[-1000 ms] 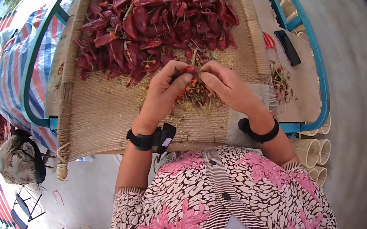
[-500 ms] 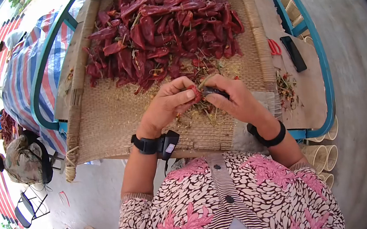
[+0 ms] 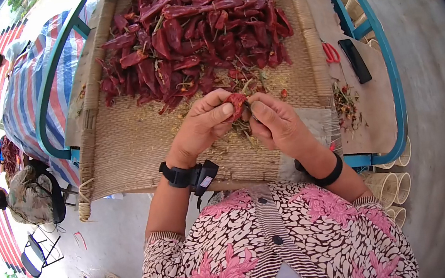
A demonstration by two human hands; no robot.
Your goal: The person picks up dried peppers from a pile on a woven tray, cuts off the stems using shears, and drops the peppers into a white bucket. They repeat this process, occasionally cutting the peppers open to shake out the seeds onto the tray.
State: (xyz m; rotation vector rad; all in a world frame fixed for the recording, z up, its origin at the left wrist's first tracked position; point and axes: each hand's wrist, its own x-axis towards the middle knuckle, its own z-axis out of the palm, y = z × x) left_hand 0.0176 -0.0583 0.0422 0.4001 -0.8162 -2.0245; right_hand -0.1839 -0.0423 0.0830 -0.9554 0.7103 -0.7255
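Observation:
My left hand (image 3: 206,121) is closed round a dried red chili pepper (image 3: 238,105), thumb on top. Against the pepper's right side, my right hand (image 3: 276,118) is closed, its thumb and fingers pinched together. A sliver of a small dark tool (image 3: 253,116) shows between those fingers; most of it is hidden. Just beyond the hands lies a large heap of dried red chili peppers (image 3: 192,36) on a woven tray (image 3: 139,150). Bits of stem and yellow seeds are scattered on the weave around the hands.
Red-handled scissors (image 3: 330,53), a black phone (image 3: 355,60) and a small pile of stems (image 3: 346,103) lie on the board right of the tray. A teal metal frame (image 3: 396,93) surrounds the board. Several people sit at the left, near a striped sheet (image 3: 32,102).
My right hand has turned and its fingers have closed in against the pepper. The dark tool, plainer before, is now mostly covered. The pepper has tilted and shows more of its red skin.

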